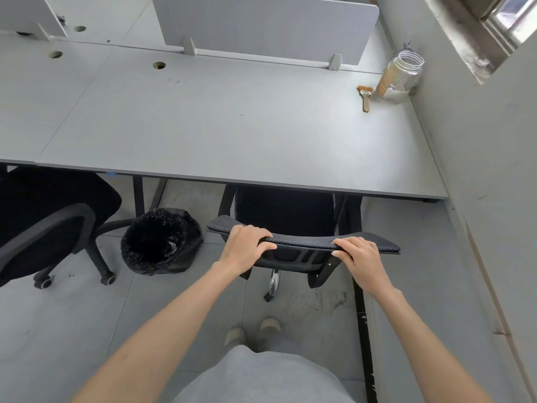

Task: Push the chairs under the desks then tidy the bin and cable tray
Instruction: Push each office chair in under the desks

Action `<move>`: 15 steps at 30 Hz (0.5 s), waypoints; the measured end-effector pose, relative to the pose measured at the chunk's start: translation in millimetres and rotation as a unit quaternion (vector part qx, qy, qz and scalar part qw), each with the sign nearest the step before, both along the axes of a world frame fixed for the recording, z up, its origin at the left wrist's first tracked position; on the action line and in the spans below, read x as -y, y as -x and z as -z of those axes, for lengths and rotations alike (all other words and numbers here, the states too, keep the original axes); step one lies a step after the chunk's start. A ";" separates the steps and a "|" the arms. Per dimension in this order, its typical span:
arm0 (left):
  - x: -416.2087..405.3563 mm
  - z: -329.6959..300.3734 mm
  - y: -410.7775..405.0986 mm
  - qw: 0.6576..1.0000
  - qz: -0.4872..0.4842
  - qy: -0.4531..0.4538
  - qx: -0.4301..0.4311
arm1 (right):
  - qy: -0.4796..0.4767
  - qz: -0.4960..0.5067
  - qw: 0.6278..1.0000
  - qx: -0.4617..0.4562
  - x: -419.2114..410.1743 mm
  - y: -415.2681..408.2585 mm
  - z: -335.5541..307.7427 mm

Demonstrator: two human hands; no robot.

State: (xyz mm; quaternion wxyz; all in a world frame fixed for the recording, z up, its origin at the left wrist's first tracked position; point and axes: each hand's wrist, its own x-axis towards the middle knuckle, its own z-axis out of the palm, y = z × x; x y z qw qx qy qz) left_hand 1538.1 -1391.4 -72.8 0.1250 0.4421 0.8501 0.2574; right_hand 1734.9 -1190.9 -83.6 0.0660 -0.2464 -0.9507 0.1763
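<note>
Both hands, left hand (247,245) and right hand (359,257), clamp the black mesh-backed office chair's (302,245) top rail, whose long axis parallels the grey table (232,126) edge just above it in frame.

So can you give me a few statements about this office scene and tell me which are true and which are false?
1. Both hands grip the top of a chair's backrest. True: the left hand and the right hand hold the backrest.
2. The bin stands to the right of that chair. False: the bin, lined with a black bag, stands on its left.
3. A paintbrush lies beside a clear jar on the desk. True: the paintbrush lies next to the jar.
4. The second chair is fully under the desk. False: the second chair sticks out well past the desk edge.
</note>
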 end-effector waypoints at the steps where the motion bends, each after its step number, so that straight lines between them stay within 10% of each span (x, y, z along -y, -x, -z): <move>1: 2.1 1.3 -3.3 1.000 0.004 -0.003 -0.002 | 0.002 -0.001 1.000 -0.006 1.4 -4.3 -0.5; 15: 34.9 6.3 -15.9 0.999 0.024 -0.023 -0.004 | -0.013 -0.035 0.998 -0.044 24.9 -23.0 -2.5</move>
